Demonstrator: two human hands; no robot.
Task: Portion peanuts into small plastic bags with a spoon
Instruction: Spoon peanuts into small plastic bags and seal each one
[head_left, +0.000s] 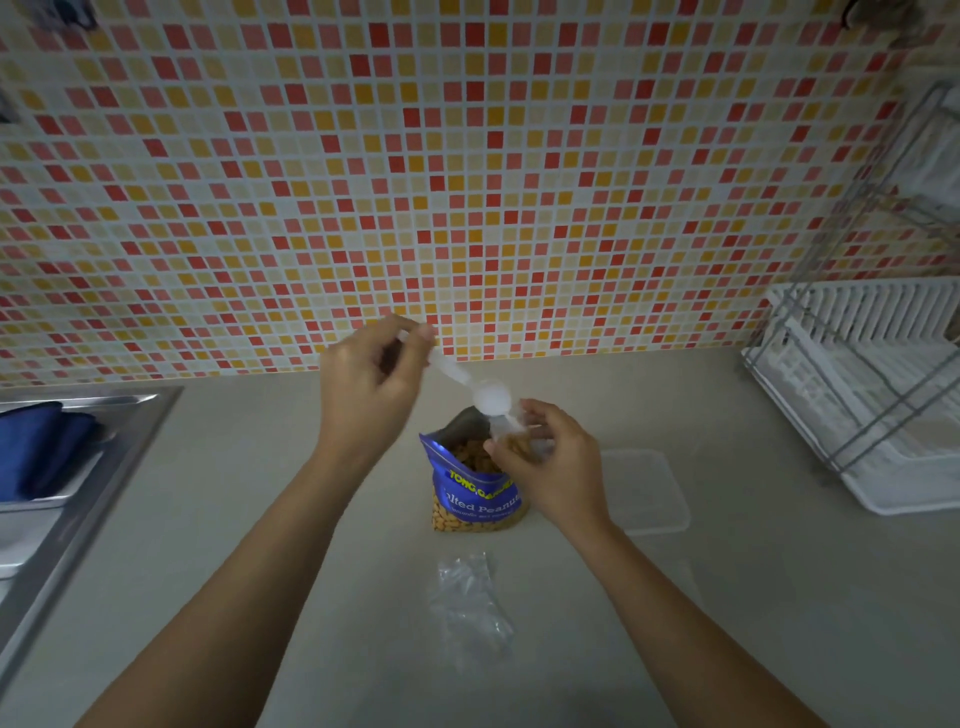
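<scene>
Gripping translucent plastic spoon (488, 397), L hand (371, 376), R hand (553, 470) pinching clear bag (505, 430)

One wide-angle view from my head: faces forward and down, near above left hand (374, 374), right hand (551, 467) and counter (727, 597).

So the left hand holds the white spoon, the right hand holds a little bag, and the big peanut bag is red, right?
Not quite. The head view shows the big peanut bag is blue, not red. The left hand does hold the white spoon, and the right hand holds the small plastic bag.
</scene>
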